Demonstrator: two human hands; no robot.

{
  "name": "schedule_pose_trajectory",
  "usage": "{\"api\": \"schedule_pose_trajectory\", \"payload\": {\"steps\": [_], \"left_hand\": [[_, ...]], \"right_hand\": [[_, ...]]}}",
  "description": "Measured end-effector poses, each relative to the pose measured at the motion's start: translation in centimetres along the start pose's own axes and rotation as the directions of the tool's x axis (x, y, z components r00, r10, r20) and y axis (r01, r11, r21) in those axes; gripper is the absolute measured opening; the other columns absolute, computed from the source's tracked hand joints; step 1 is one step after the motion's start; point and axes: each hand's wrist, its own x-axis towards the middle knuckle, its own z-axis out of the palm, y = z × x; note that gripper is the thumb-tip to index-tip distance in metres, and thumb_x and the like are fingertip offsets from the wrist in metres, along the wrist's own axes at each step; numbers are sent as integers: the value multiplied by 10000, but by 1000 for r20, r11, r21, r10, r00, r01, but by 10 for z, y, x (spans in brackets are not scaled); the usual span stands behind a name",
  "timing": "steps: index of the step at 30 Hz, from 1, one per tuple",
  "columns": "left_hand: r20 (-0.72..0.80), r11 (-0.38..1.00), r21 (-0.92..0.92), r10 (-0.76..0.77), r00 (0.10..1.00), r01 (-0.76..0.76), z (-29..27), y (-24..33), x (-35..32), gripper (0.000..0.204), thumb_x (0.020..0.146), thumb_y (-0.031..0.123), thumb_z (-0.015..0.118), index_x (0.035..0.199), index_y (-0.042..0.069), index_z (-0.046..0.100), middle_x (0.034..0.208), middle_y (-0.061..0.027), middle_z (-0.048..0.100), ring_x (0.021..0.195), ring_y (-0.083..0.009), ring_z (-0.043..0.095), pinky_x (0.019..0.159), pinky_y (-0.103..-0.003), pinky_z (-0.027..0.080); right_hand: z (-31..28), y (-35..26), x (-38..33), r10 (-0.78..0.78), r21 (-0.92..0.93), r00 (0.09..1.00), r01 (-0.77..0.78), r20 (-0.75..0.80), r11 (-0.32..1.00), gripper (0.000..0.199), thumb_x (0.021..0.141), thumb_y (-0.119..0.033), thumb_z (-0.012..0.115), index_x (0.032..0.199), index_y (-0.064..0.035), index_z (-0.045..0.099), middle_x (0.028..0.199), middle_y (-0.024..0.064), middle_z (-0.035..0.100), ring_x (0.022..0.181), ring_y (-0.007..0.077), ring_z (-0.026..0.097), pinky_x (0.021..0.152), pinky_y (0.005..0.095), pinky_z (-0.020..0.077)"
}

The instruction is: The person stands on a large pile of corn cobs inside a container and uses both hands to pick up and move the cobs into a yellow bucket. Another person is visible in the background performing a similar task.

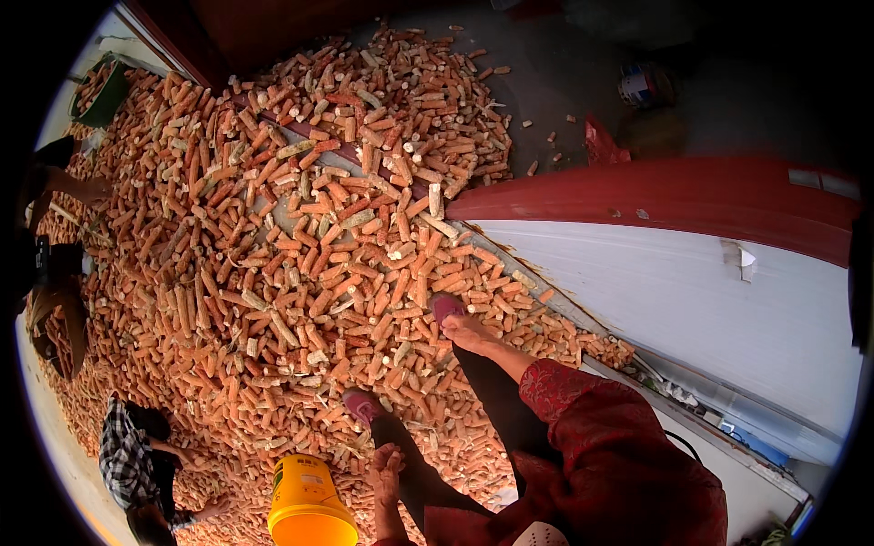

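Observation:
My left hand (387,460) is in front of my dark trouser leg, right of a yellow bucket (305,482). Its fingers are curled in; whatever they hold, if anything, is hidden. My right hand (462,329), below a red patterned sleeve, hangs by my right shoe (445,308) over the cobs. Those fingers are also bent together, and I cannot make out anything in them. A thick layer of orange and pale bare corn cobs (300,273) lies all round my feet. The bucket leans with its mouth toward the lower edge; its inside looks bare yellow.
Along the right runs a white panel (728,264) with a red top edge (655,191). Cobs spill through a doorway onto a dark floor (537,91) holding a can (646,86). At left are a person in a checked shirt (125,450), another person, and a green basket (105,96).

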Motion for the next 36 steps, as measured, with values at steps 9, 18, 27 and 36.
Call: {"api": "schedule_pose_trajectory", "payload": {"steps": [9,18,27,36], "left_hand": [[106,998,3,57,993,-58,63,0,93,313,936,176,619,1209,37,553,1086,-57,619,928,-145,583,795,-282,471],[-49,682,653,472,880,-330,24,-3,270,220,907,90,621,1118,32,596,1001,-131,680,805,-224,670,699,-335,523],[41,165,912,874,484,-375,-2,68,358,193,862,72,613,1054,91,602,1073,-114,638,952,-326,619,796,-414,499],[173,-54,929,938,300,-366,21,141,440,467,861,224,644,1300,111,529,1311,-120,534,1238,-321,488,1033,-447,370]], "right_hand": [[-54,-6,22,-197,-174,967,169,-158,970,399,936,-265,568,1213,21,564,1190,190,639,1052,291,643,892,373,515],[-95,-47,174,-482,-408,813,339,-327,848,412,909,-136,550,1297,-2,518,1276,206,536,1204,367,509,1024,441,411],[-113,-156,306,-855,-773,469,449,-222,448,442,884,-160,518,1307,-32,507,1351,173,490,1252,329,483,1097,417,370],[-89,-177,335,-662,-820,743,316,-99,478,790,820,-562,610,1488,-217,369,1498,109,406,1397,329,313,1138,504,312]]}}
